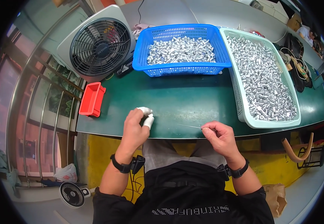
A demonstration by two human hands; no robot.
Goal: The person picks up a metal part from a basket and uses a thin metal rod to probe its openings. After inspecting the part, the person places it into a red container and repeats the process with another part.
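Note:
My left hand (135, 127) is over the green table, with white coverings on its thumb and fingertips. Those fingertips are pinched closely together, and whatever may be between them is too small to make out. To its right, my right hand (221, 138) is closed around a thin metal rod (189, 126), whose bare end points left toward my left hand. Beyond both hands a blue plastic basket (184, 70) holds many small silvery metal parts (182, 50). A pale green basket (244, 108) at the right is filled with similar metal parts (264, 80).
The green tabletop (169, 97) runs under the baskets. A small red bin (92, 99) stands at its left edge, near a large box fan (100, 46). Metal railings line the left side. Cables and a black bag (298, 61) lie at the far right. A small white fan (72, 194) is low on the left.

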